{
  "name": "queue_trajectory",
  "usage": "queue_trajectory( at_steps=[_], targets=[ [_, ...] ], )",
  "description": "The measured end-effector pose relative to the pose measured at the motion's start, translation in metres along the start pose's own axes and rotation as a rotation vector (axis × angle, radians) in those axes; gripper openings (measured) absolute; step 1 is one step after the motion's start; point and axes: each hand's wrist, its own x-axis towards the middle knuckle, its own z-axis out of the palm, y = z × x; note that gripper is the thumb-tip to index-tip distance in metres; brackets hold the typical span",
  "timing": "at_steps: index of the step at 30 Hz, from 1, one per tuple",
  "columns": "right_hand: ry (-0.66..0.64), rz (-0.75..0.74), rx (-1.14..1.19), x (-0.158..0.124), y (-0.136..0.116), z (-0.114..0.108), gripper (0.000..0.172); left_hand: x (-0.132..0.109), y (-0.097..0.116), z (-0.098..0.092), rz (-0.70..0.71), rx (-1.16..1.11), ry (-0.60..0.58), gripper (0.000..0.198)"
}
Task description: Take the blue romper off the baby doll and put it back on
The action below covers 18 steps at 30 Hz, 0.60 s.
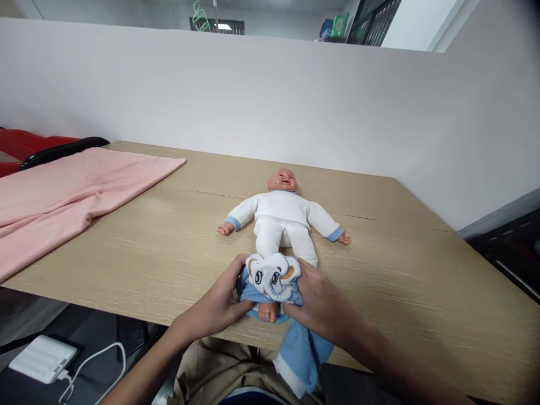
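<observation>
On the table lies a baby doll [283,205] on its back, dressed in white with blue cuffs, its head away from me. Around one of its feet is a small blue garment [253,293] with a white elephant face on it; the doll's bare toes poke out below. My left hand [230,298] grips the garment's left side, thumb near the toes. My right hand [316,292] grips the right side, fingers partly behind the cloth. A blue and white end of the garment hangs over the table edge towards my lap. The doll's other foot is hidden.
A pink cloth [84,191] covers the left part of the wooden table [177,264]. Behind the table stands a white wall [211,95]. A white power bank [43,359] with a cable lies lower left, and a red object [37,140] with a black rim is beyond the cloth.
</observation>
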Motion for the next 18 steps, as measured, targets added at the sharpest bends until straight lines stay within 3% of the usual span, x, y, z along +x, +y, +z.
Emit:
queue_trajectory(
  at_steps=[8,13,18],
  targets=[
    [0.063,-0.075,0.008,0.005,-0.002,0.004,0.039,0.004,-0.014,0.002,0.028,0.034,0.049,0.062],
    [0.005,-0.111,0.034,0.014,0.012,-0.004,0.026,0.013,-0.007,-0.016,-0.051,0.183,0.051,0.031],
    [-0.105,-0.219,0.104,0.03,0.037,-0.02,0.017,0.023,-0.005,-0.034,-0.053,0.259,0.009,0.026]
  ],
)
